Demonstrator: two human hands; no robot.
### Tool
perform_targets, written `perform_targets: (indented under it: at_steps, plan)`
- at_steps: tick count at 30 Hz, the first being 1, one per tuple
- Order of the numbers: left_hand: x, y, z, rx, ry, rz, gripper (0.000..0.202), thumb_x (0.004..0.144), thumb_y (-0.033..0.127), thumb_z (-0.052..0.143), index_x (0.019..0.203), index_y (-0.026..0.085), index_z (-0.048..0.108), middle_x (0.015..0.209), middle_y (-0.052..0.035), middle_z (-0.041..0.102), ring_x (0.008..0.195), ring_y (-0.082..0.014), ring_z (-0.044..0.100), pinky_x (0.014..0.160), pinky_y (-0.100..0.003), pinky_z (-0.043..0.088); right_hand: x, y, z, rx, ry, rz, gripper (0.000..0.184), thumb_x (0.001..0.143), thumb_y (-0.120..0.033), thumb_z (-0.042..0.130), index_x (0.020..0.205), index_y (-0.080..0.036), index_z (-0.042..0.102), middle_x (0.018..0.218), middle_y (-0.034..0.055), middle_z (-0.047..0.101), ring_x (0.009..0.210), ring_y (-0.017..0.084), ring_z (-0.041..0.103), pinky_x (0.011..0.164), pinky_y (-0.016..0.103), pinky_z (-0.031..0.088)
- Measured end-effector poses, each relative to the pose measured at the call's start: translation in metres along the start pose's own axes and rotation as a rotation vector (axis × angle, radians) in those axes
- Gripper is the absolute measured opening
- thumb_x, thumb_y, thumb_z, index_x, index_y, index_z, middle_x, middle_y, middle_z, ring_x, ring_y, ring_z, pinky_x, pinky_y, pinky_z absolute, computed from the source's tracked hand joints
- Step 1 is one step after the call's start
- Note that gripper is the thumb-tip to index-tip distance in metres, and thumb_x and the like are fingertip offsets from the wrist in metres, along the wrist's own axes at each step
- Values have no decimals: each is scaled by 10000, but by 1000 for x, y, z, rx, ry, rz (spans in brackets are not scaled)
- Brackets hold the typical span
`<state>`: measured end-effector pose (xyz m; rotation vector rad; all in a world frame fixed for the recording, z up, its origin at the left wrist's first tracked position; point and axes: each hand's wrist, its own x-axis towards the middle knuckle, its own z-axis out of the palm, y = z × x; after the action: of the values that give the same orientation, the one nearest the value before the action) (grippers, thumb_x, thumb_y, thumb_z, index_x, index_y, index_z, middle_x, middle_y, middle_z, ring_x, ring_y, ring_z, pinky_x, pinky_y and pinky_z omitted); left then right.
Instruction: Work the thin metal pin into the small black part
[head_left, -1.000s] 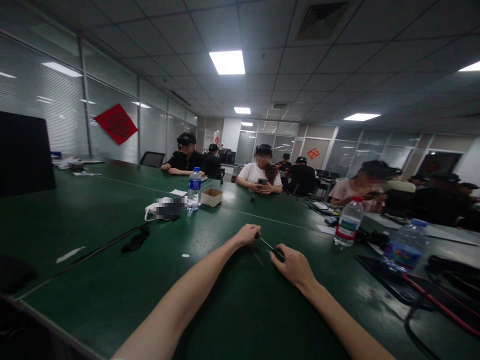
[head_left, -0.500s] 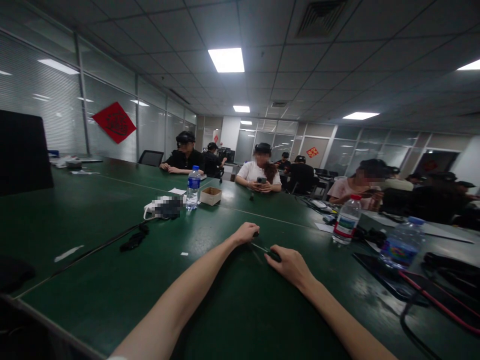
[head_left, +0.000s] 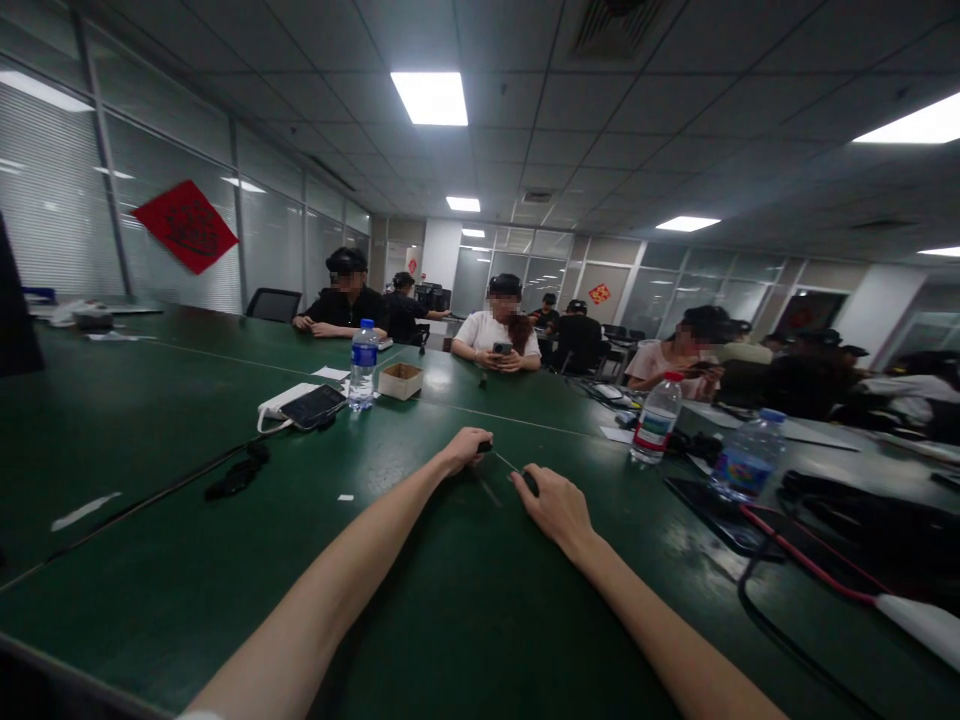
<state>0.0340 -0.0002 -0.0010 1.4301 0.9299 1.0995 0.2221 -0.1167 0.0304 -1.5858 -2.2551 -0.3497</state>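
My left hand (head_left: 466, 450) is closed around a small black piece (head_left: 485, 446) that pokes out past the fingers, just above the green table. Close by on the right, my right hand (head_left: 556, 505) grips a dark handle (head_left: 530, 483) between thumb and fingers. A thin, light, straight shaft (head_left: 505, 461) spans the gap between the two dark parts, like that of a screwdriver; whether it enters the black piece I cannot tell. Below it, a faint streak shows on the glossy tabletop (head_left: 450, 600).
Left of my hands are a phone (head_left: 315, 407), a water bottle (head_left: 363, 365), an open small box (head_left: 400, 381) and a black strap (head_left: 238, 472). To the right stand a red-capped bottle (head_left: 657, 420) and a blue-capped bottle (head_left: 748, 457), near cables. Several people sit beyond.
The view has turned right, so the scene sits further left. The thin shaft now lines up with the black piece; before, its end showed lower, under my left hand. Both hands stay closed.
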Motion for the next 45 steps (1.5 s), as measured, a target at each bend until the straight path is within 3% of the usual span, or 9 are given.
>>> perform_targets:
  at_steps: [12,45]
  plan:
    - [-1,-2,0,-63,-2,-9,335,922,422,548,749,135,532,533,86,374,397,-35,290,388,-167,235,0,0,1,11,-39,34,393,1018,-510,296,1060,-242,580,916,46,697,817,203,680,620,249,429]
    - [-13,9,5,-68,-68,-79,349,957,438,481,798,132,540,534,88,362,382,-31,257,372,-165,236,-6,-5,-4,-27,-110,95,541,1004,-586,234,1067,-222,629,981,98,718,863,218,695,699,277,476]
